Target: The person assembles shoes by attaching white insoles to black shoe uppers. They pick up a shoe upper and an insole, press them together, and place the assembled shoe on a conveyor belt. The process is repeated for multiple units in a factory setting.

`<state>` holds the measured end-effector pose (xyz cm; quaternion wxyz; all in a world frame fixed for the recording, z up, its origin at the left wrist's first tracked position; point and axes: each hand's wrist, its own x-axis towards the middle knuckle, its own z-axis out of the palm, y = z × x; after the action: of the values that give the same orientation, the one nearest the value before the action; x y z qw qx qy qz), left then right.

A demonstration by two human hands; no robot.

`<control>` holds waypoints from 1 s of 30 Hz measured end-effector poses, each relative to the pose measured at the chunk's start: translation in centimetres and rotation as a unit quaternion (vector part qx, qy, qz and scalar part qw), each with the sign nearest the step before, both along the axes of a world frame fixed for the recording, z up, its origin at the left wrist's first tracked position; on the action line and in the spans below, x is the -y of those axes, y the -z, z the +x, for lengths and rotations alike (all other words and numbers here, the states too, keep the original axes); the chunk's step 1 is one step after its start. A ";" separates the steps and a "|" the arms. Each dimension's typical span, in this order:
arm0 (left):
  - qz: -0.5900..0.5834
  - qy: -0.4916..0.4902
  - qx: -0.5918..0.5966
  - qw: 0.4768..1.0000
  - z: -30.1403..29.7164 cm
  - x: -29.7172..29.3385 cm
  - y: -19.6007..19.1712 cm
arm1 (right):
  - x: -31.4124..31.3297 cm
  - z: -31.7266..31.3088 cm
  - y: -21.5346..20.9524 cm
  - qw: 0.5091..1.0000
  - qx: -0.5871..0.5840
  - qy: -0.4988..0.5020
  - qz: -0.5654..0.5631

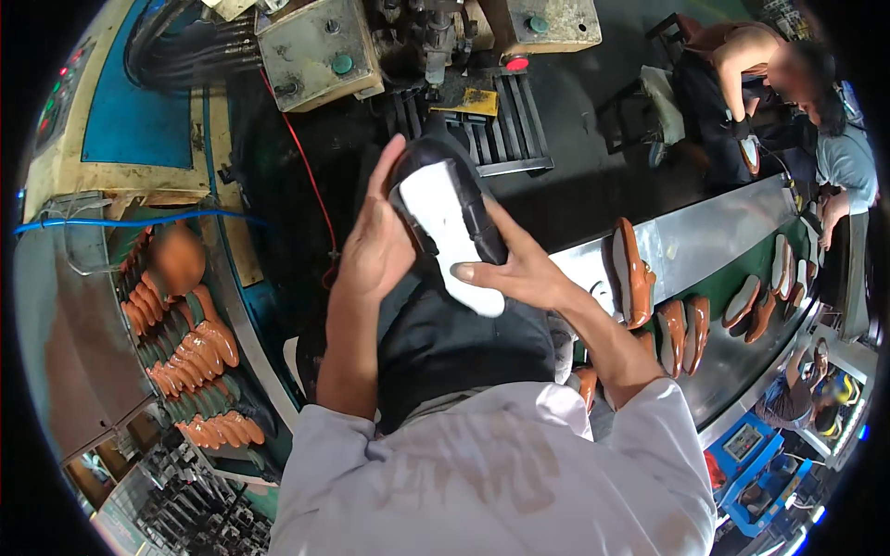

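Note:
A black shoe upper [475, 221] is held over my lap, tilted, with its underside towards me. A long white insole-shaped piece [434, 204] lies along that underside and sticks out past the near end. My left hand [378, 243] grips the upper's left side, one finger stretched up along the toe end. From the right, my right hand [524, 269] wraps round the other side, and its thumb presses on the white piece. The side of the upper facing away from me is hidden, as are some of my fingertips.
Ahead stands a machine with control boxes [320, 57] and a slatted metal rest [524, 125]. Brown shoes [632, 278] line a conveyor [723, 218] at right. On the left, a rack holds orange-brown shoe pieces [199, 357]. A co-worker [742, 56] sits far right holding a shoe.

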<state>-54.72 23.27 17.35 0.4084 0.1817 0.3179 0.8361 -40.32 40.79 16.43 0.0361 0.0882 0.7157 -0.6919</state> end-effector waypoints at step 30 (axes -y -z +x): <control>-0.548 -0.305 -0.238 0.741 -4.6 1.7 7.2 | 4.5 -1.8 -1.8 0.833 -0.133 -0.131 0.521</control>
<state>-59.32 21.57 10.19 0.0714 0.0132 0.8469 0.5268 -42.14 36.32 18.21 -0.0204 -0.0933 0.9729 -0.2104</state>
